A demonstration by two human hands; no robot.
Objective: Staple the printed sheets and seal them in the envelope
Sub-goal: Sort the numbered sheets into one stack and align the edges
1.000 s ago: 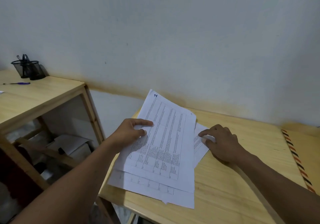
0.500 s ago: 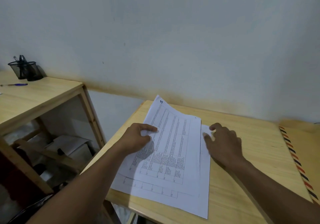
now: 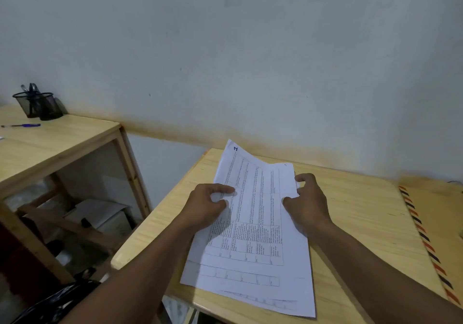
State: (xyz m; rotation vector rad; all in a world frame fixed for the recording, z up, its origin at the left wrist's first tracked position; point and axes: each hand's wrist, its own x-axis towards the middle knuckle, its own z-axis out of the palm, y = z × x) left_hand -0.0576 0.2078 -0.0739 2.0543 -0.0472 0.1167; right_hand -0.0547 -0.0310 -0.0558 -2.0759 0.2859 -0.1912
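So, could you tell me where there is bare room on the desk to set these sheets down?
Bare wood lies between the right hand and the striped envelope, and behind the printed sheets toward the wall. The desk's front left is crowded by sheets and the left hand.

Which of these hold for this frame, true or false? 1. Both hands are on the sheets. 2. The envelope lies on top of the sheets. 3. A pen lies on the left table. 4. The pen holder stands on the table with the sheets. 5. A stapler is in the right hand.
1. True: the left hand and right hand grip the sheets at either side.
2. False: the envelope, striped along its edge, lies apart at the far right of the table.
3. True: the pen lies on the left table.
4. False: the pen holder stands on the left table, by the wall.
5. False: no stapler is in view; the right hand holds only paper.
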